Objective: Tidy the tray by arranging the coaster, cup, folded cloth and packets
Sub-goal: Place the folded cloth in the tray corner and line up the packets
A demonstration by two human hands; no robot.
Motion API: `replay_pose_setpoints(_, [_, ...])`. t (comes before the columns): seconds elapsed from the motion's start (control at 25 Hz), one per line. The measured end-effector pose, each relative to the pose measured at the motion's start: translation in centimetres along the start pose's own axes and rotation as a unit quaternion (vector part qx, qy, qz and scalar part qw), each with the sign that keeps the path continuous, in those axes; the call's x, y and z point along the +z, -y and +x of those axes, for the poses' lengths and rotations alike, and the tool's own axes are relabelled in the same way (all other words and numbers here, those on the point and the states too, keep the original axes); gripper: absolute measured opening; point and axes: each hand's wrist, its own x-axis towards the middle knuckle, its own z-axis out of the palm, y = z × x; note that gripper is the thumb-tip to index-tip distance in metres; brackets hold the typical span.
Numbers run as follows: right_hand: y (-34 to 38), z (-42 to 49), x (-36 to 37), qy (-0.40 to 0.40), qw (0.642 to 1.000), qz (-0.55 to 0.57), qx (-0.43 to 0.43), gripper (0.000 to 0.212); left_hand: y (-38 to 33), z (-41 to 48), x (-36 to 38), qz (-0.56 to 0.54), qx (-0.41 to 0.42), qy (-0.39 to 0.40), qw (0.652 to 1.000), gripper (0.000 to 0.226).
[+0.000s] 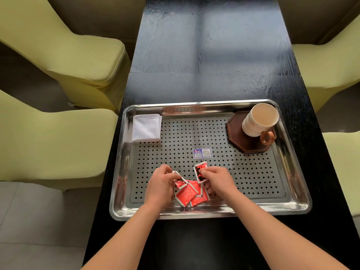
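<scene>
- Two chairs [58, 94] in yellow-green covers stand along the left side of the surface [204, 55], which is dark and wood-grained.
- Tray [214, 214]: steel with a perforated floor, lying on the near part of the surface.
- Cloth [146, 128]: white and folded square, lying flat in the tray's far left corner, against the left wall.
- Left hand [160, 185]: over the near middle of the tray. Its fingers [167, 169] are curled and, with the thumb, pinch a packet [180, 181] by its edge.
- Packets [191, 194]: red with white borders, overlapping in a loose pile on the tray floor between the two hands, near the front wall.
- Label [202, 152]: a blue and white sticker at the middle of the tray floor, apart from the pile.
- Right hand [219, 181]: just right of the pile. Its fingers [207, 173] are curled and pinch a second packet [200, 171], held tilted above the pile.
- Coaster [236, 137]: dark brown and octagonal, flat in the tray's far right corner.
- Cup [260, 119]: white with a brown handle, standing upright on the coaster, handle toward the near side.
- More yellow-green chairs [331, 71] stand at the right.
</scene>
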Motion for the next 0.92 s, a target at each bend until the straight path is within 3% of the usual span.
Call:
replay_pose_setpoints(0.12, [-0.5, -0.3, -1.0, -0.016, 0.977, -0.202, -0.07, 0.041, 0.2, 0.1, -0.5, -0.053, -0.022, 0.01, 0.998, 0.045])
replay_pose_setpoints(0.2, [-0.8, -0.9, -1.3, -0.035, 0.944, -0.311, -0.106, 0.055, 0.1, -0.4, -0.4, -0.078, -0.04, -0.007, 0.996, 0.04])
replay_pose_setpoints(0.28, [-1.3, -1.6, -1.3, -0.087, 0.903, -0.4, -0.127, 0.046, -0.2, -1.2, 0.0, -0.031, -0.041, 0.014, 0.999, 0.035])
replay_pose_setpoints(0.36, [-2.0, -2.4, -0.6, -0.13, 0.891, -0.41, -0.148, 0.026, -0.1, -1.6, 0.6, 0.057, -0.028, 0.044, 0.997, 0.046])
replay_pose_setpoints(0.48, [-2.7, -3.4, 1.4, -0.053, 0.912, -0.366, -0.179, 0.035, 0.1, -1.5, 0.9, 0.096, -0.007, 0.02, 0.995, 0.037])
replay_pose_setpoints(0.56, [-2.7, -3.4, 2.8, -0.015, 0.897, -0.404, -0.181, 0.047, 0.6, -1.8, 0.7, 0.118, 0.012, 0.002, 0.993, 0.033])
replay_pose_setpoints(0.68, [-2.0, -3.1, 4.6, -0.056, 0.864, -0.473, -0.163, 0.043, 1.8, -2.5, 0.4, 0.144, 0.024, -0.004, 0.989, 0.039])
replay_pose_setpoints(0.8, [-1.1, -2.8, 5.3, -0.073, 0.893, -0.428, -0.117, 0.021, 2.4, -2.9, 0.3, 0.136, 0.035, 0.007, 0.99, 0.042])
replay_pose_setpoints(0.92, [-0.5, -2.6, 4.3, -0.087, 0.96, -0.256, -0.078, 0.011, 2.4, -2.9, 0.3, 0.089, 0.031, 0.001, 0.996, 0.033])
